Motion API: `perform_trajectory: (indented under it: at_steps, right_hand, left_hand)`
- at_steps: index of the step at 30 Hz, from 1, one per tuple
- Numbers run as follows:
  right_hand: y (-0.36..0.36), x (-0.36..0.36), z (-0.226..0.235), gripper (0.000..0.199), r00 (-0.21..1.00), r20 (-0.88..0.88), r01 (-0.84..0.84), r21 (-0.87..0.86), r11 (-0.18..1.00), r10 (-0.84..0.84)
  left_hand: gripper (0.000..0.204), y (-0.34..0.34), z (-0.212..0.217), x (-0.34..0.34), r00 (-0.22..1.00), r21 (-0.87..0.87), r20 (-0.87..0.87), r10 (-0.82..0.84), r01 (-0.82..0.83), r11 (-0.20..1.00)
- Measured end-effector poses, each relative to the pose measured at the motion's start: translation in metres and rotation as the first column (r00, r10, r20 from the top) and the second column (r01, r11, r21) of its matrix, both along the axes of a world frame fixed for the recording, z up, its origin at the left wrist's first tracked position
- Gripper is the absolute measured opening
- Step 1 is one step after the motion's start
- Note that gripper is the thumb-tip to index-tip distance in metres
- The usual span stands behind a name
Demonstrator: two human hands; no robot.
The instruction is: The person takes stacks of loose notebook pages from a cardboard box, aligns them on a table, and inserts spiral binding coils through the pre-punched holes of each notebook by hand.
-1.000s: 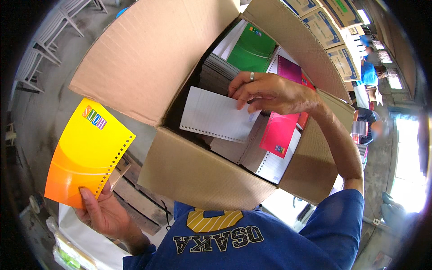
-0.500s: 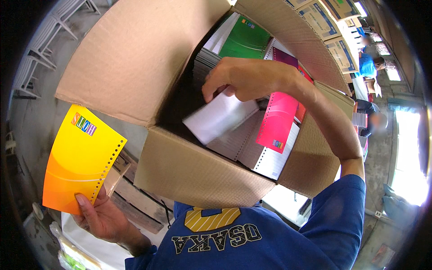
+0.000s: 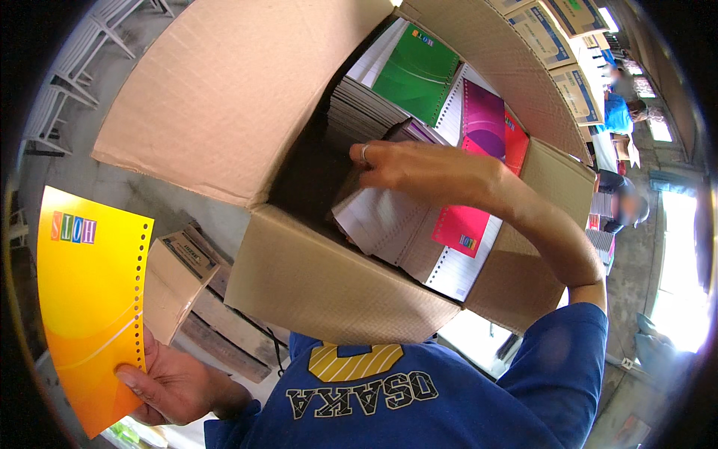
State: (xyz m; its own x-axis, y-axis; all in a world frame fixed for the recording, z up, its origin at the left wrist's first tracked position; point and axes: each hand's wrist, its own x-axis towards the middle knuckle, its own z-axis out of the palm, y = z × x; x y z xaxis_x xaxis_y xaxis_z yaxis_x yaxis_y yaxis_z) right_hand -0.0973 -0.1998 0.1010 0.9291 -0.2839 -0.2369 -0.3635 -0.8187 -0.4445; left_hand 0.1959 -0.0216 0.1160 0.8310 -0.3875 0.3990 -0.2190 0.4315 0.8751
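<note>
My left hand (image 3: 173,380) pinches a yellow and orange notebook cover (image 3: 90,299), punched with holes along one edge, outside the box to the left. Inside the open cardboard box (image 3: 336,280), my right hand (image 3: 407,168), with a ring on one finger, is closed at the upper edge of white lined paper sheets (image 3: 385,224). The fingertips are partly hidden. Around that hand lie a green cover (image 3: 416,75), a purple cover (image 3: 484,120), a pink cover (image 3: 455,230) and a red one (image 3: 516,146). Stacked paper edges (image 3: 359,112) show beside the dark gap on the left.
The box flaps (image 3: 217,97) stand spread outward. Another carton (image 3: 176,280) sits low at the left by wooden slats (image 3: 224,344). White chairs (image 3: 67,97) are at the far left. Cartons (image 3: 542,34) are piled at the upper right, with people (image 3: 617,112) beyond them.
My right hand has come down and nearer in the box with the white sheets, uncovering the purple cover. My left hand has moved the yellow cover left and down, turning it more upright.
</note>
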Motion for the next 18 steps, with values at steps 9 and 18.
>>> perform_trajectory:
  at_steps: [9,18]
  right_hand:
    - [0.008,-0.001,-0.006,0.032,0.959,-0.250,-0.135,-0.004,0.991,0.130]
    - [0.044,-0.043,0.035,0.065,0.950,-0.213,0.202,-0.146,0.968,-0.231]
  left_hand:
    - [0.045,0.003,-0.010,-0.005,0.978,0.006,-0.030,-0.209,0.209,0.978]
    - [0.048,-0.015,-0.010,-0.042,0.719,0.200,0.000,-0.695,0.681,0.705]
